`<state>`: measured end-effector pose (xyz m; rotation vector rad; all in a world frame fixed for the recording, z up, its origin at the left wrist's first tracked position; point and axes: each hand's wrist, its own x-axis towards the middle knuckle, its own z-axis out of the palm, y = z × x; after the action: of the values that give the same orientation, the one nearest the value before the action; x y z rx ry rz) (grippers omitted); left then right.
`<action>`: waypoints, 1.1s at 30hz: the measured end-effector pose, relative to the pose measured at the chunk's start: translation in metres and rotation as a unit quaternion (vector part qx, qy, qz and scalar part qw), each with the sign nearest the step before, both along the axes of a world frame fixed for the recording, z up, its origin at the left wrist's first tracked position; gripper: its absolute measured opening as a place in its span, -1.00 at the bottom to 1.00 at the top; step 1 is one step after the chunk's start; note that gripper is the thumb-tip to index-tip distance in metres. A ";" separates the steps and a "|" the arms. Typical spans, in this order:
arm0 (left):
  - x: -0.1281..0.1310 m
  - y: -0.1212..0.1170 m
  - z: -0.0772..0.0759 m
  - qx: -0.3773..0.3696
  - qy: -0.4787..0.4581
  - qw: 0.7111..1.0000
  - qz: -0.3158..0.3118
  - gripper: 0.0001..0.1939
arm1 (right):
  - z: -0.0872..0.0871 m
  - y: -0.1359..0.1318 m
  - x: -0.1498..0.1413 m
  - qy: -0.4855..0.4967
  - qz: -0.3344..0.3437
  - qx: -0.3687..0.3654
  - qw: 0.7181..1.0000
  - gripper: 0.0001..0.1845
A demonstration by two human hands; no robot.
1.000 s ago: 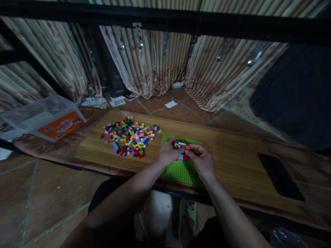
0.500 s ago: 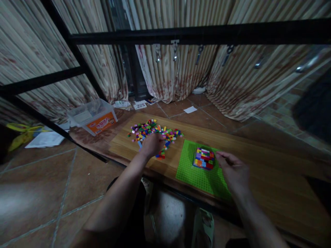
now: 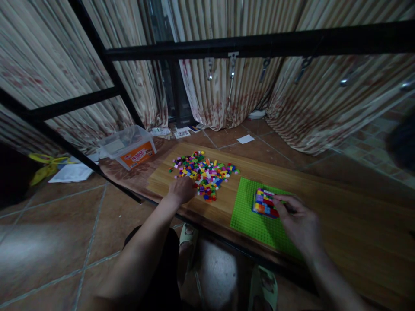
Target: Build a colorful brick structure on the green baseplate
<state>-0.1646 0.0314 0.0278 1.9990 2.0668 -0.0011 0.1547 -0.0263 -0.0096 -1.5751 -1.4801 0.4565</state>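
A block of multicoloured toy bricks (image 3: pixel 263 202) sits on a green studded baseplate (image 3: pixel 244 216) on the wooden tabletop. My right hand (image 3: pixel 300 220) reaches over its right side, thumb and forefinger pinched at the upper bricks. Whatever lies between those fingertips is too small to make out. My left hand (image 3: pixel 182 190) is curled at the near-left edge of a spread pile of loose bricks (image 3: pixel 212 172). Its fingertips are turned away from view among the bricks, so what they hold is hidden.
A clear plastic box (image 3: pixel 131 149) with an orange label stands left of the wooden board (image 3: pixel 207 211). Black metal bars (image 3: pixel 201 51) cross in front of striped curtains (image 3: pixel 233 95). Papers (image 3: pixel 73 172) and a yellow bag (image 3: pixel 43 166) lie at the left.
My right hand has moved in from the baseplate's right side onto the brick block. My left hand has drawn back from the middle of the pile to its near-left edge. The view has shifted slightly.
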 end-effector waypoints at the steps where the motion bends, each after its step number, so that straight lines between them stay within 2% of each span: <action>1: 0.003 0.001 -0.001 0.005 0.008 1.000 0.007 -0.76 | 0.000 0.000 0.000 -0.002 0.004 0.001 1.000 -0.67; 5: 0.009 0.007 -0.005 0.010 0.033 0.999 0.019 -0.75 | 0.001 0.000 -0.002 -0.005 0.010 0.011 1.000 -0.68; 13: 0.012 0.009 -0.008 0.017 0.047 0.999 0.001 -0.71 | 0.011 -0.001 0.004 -0.032 0.006 0.047 0.998 -0.71; 16: 0.013 0.009 -0.005 0.022 0.056 0.998 0.000 -0.70 | 0.014 -0.002 0.010 -0.036 -0.021 0.045 0.998 -0.70; 20: 0.009 0.010 0.007 0.053 0.056 0.997 0.011 -0.71 | 0.018 -0.003 0.015 -0.027 -0.036 0.046 0.998 -0.70; 23: 0.010 0.014 0.017 0.075 0.005 0.997 0.011 -0.74 | 0.020 -0.003 0.016 -0.021 -0.035 0.047 0.998 -0.70; 25: 0.018 0.015 0.022 0.077 -0.079 0.994 -0.001 -0.74 | 0.021 -0.003 0.014 -0.010 -0.032 0.048 0.998 -0.70; 27: 0.035 0.014 0.024 0.069 -0.204 0.976 -0.031 -0.74 | 0.021 -0.003 0.009 0.017 -0.019 0.045 0.999 -0.72; 30: 0.070 0.004 0.023 0.001 -0.415 0.906 -0.082 -0.76 | 0.023 -0.006 -0.004 0.085 0.023 0.029 0.996 -0.74; 33: 0.106 -0.009 0.019 -0.067 -0.551 0.831 -0.044 -0.77 | 0.025 -0.011 -0.020 0.130 0.071 0.007 0.989 -0.70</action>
<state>-0.0589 0.0220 0.0463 1.4105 1.1566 0.7719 0.1345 -0.0373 0.0152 -1.3471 -1.3951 0.7044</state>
